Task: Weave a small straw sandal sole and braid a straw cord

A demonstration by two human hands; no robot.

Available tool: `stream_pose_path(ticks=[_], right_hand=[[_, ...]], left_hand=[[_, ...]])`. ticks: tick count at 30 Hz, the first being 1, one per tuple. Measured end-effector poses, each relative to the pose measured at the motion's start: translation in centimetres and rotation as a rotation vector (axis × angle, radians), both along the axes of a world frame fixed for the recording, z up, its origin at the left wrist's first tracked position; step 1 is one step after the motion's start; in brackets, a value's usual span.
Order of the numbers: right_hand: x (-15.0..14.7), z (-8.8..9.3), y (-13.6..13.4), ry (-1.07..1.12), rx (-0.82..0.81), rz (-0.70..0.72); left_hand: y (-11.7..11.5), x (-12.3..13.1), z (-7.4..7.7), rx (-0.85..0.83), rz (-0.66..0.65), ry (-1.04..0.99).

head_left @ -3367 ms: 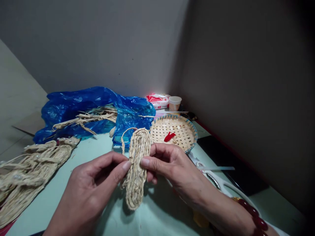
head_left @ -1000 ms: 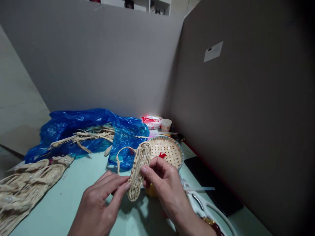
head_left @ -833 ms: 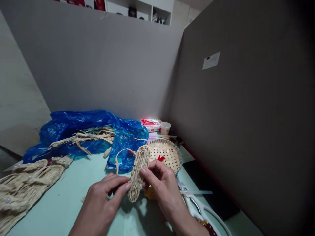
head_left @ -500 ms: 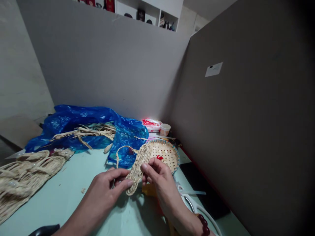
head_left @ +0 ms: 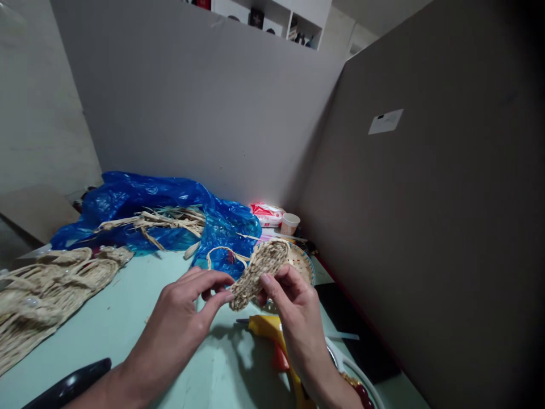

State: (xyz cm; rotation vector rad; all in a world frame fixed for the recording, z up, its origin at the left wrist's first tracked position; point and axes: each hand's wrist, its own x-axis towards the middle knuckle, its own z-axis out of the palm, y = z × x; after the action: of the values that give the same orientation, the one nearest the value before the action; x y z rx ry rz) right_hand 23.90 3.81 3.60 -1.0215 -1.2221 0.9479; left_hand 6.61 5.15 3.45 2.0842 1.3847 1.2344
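A small braided straw sole [head_left: 259, 272], long and rounded at its ends, is held tilted above the table between both hands. My left hand [head_left: 191, 307] pinches its lower left end between thumb and fingers. My right hand [head_left: 293, 307] grips its right edge, thumb on the upper face. A loose braided strand [head_left: 217, 250] curves off from its left side. Below the right hand lies a yellow glue gun [head_left: 266, 326] with a red trigger, its nozzle pointing left; the hand and wrist hide part of it. Behind the sole stands a round woven bamboo tray [head_left: 304, 264], partly covered.
A blue plastic bag [head_left: 145, 187] with dry straw strips [head_left: 170, 221] lies at the back. Woven straw pieces with beads [head_left: 63, 289] are on the left. A paper cup [head_left: 290, 223], a red-white packet [head_left: 266, 215] and a dark flat object [head_left: 353, 324] sit toward the right.
The sole has been raised and shifted right, turning flatter with its far end swung rightward. Both hands moved with it, uncovering more of the glue gun. The camera view has shifted slightly.
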Motion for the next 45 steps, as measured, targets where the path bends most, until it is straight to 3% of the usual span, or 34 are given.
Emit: stream_pose_path(ticks=[7, 11, 23, 31, 39, 45], right_hand=[[0.1, 0.8, -0.2, 0.041, 0.034, -0.064], [0.0, 0.6, -0.2, 0.085, 0.059, -0.079], [-0.1, -0.2, -0.2, 0.241, -0.010, -0.020], [0.6, -0.7, 1.0, 0.258, -0.113, 0.115], [1.1, 0.5, 1.3, 0.198, -0.142, 0.172], [0.7, 0.1, 1.0, 0.189, -0.167, 0.147]], left_hand=[[0.1, 1.1, 0.4, 0.383, -0.029, 0.037], [0.3, 1.4, 0.2, 0.434, -0.030, 0.056], [0.1, 1.5, 0.0, 0.232, 0.026, -0.033], [0.8, 1.0, 0.8, -0.037, 0.009, -0.107], [1.9, 0.0, 1.6, -0.188, 0.092, -0.191], [2.8, -1.0, 2.4, -0.280, 0.104, -0.341]])
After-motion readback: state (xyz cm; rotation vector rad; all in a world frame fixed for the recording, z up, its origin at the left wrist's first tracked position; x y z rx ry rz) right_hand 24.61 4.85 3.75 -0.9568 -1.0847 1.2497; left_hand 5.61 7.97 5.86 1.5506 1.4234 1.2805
